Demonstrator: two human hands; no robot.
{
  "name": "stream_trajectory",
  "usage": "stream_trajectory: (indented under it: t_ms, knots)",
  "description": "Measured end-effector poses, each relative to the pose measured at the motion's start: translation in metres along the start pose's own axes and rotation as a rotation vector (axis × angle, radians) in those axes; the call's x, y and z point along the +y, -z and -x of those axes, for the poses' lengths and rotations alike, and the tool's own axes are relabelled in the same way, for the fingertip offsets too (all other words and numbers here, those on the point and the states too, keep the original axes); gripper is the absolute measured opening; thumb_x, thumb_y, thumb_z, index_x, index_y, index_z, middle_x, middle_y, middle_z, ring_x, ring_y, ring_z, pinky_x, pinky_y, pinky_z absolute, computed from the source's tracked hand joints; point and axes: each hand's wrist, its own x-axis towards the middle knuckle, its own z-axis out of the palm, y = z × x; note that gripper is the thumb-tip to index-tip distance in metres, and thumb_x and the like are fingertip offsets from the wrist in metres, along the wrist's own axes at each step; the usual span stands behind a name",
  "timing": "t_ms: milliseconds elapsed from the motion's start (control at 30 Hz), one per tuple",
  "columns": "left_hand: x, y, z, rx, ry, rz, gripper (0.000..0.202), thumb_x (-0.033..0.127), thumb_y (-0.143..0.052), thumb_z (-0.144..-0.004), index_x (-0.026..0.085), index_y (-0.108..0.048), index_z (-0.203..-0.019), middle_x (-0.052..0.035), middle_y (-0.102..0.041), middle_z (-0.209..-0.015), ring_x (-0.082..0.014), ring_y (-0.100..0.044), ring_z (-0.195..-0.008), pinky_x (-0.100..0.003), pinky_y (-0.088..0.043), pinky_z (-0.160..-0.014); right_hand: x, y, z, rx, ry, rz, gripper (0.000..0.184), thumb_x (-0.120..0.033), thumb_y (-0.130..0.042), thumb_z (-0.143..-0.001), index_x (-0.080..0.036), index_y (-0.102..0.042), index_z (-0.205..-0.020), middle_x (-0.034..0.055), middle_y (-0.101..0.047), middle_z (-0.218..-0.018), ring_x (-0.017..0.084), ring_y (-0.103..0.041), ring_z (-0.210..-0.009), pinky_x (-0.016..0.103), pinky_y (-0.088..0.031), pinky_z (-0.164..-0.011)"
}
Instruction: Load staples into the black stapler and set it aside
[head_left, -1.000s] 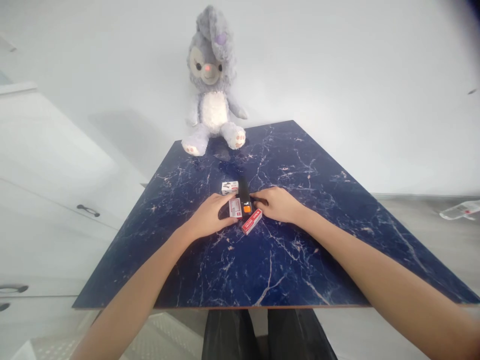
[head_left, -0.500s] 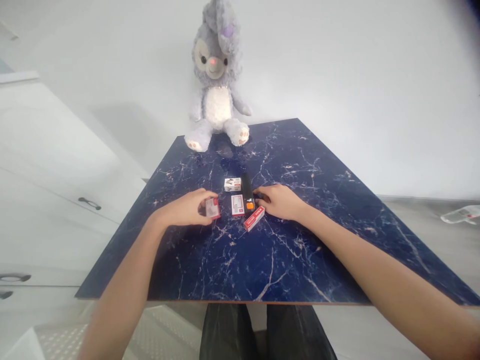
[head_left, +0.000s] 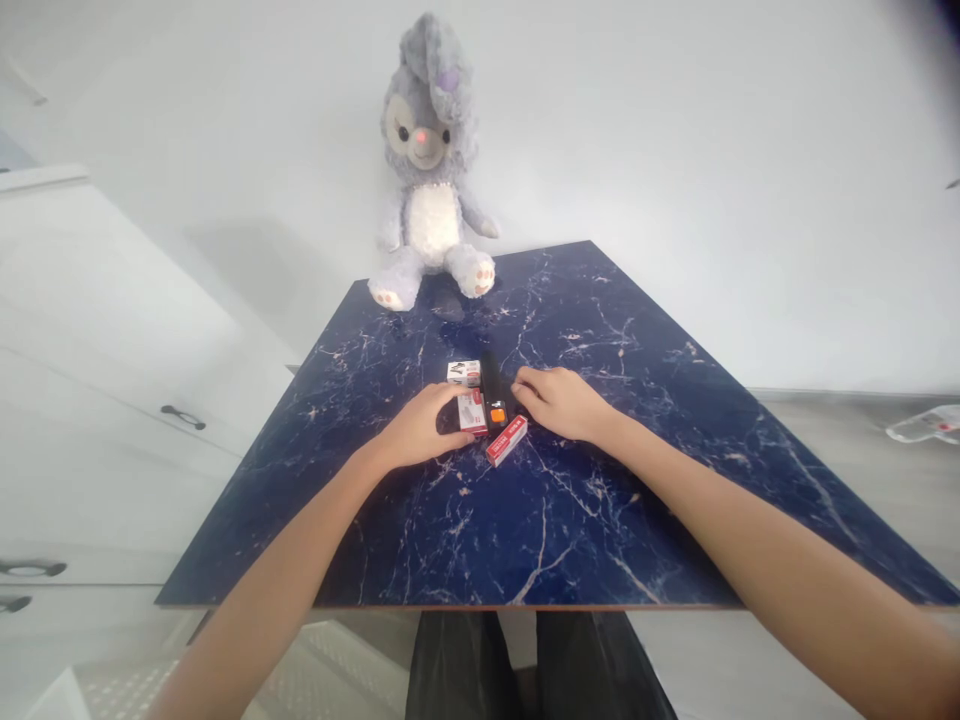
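Observation:
My left hand (head_left: 427, 425) has its thumb and fingers closed on the sides of a small red-and-white box (head_left: 472, 411). That box is where a flat box with a white, red-edged top lay; the flat one is now hidden, and I cannot tell if the two touch. Directly behind stands a white box with black pictures (head_left: 463, 373). A long black object with an orange patch (head_left: 491, 388), perhaps a stapler, lies along their right side. My right hand (head_left: 555, 402) rests just right of it, fingers curled with nothing visible in them. In front, a narrow red-and-white box (head_left: 507, 441) lies slantwise.
A grey plush rabbit (head_left: 431, 215) sits at the back of the dark blue marbled table (head_left: 600, 520), against the wall. White drawers (head_left: 97, 400) stand to the left. On the right, a clear plastic item (head_left: 926, 426) lies beyond the table's edge.
My left hand has carried its red-and-white box rightward, to the spot of the flat box. My right hand's fingers have curled in and drawn slightly away from the black object.

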Motion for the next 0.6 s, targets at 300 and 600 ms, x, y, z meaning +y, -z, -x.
stream_trajectory:
  t_ms: [300,600]
  knots:
    - [0.001,-0.002,0.001,-0.031,-0.003,0.038,0.077,0.04,-0.073,-0.084,0.031,-0.038,-0.153,-0.0085,-0.052,-0.15,-0.0317,-0.051,-0.133,-0.05,-0.04,-0.111,-0.029,0.024,0.016,0.018,0.191,0.109,0.06,-0.078,-0.049,-0.084,-0.019,-0.061,-0.083,0.0056,-0.068,-0.075,0.018,-0.057,-0.064,0.03,-0.023,-0.057]
    - [-0.001,-0.001,0.002,0.021,-0.082,0.05,0.071,0.042,-0.07,-0.087,0.028,-0.041,-0.15,-0.0105,-0.049,-0.152,-0.0311,-0.046,-0.138,-0.051,-0.036,-0.116,-0.045,0.019,0.024,-0.044,0.242,0.218,0.044,-0.063,-0.06,-0.08,-0.019,-0.065,-0.084,0.008,-0.07,-0.074,0.022,-0.061,-0.063,0.032,-0.026,-0.059]
